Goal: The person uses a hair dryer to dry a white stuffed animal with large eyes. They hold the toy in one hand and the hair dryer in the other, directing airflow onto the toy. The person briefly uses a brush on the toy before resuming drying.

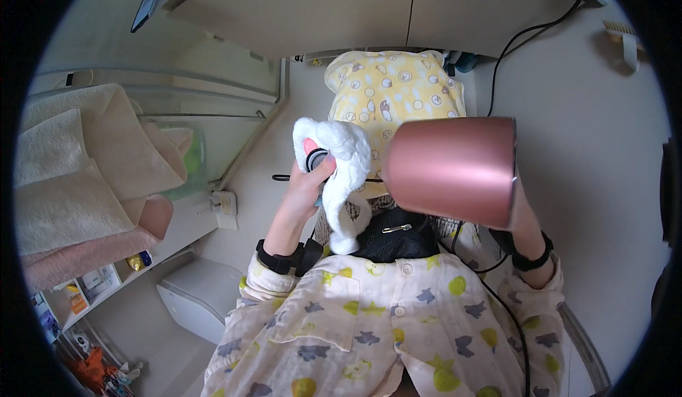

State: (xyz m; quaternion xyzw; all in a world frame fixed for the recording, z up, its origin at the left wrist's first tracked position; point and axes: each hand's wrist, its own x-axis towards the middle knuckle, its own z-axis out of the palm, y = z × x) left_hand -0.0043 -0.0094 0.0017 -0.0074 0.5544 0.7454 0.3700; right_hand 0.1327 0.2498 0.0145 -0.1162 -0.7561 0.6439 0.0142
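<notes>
My left hand is closed around a dark-ringed cylindrical object and a white plush item with a pink-lined ear; a strip of the plush hangs down to my lap. On the right, a pink metallic tapered container is held up on its side, close to the camera. My right hand is at its far right edge, mostly hidden behind it. Beyond both hands lies a yellow patterned cushion or cloth. A black mesh pouch with a safety pin rests at my waist.
Cream and pink towels hang at left, above a shelf with small packages. A white lidded bin stands below. Beige cabinet doors are ahead. A black cable runs down at right, near a wall-mounted brush.
</notes>
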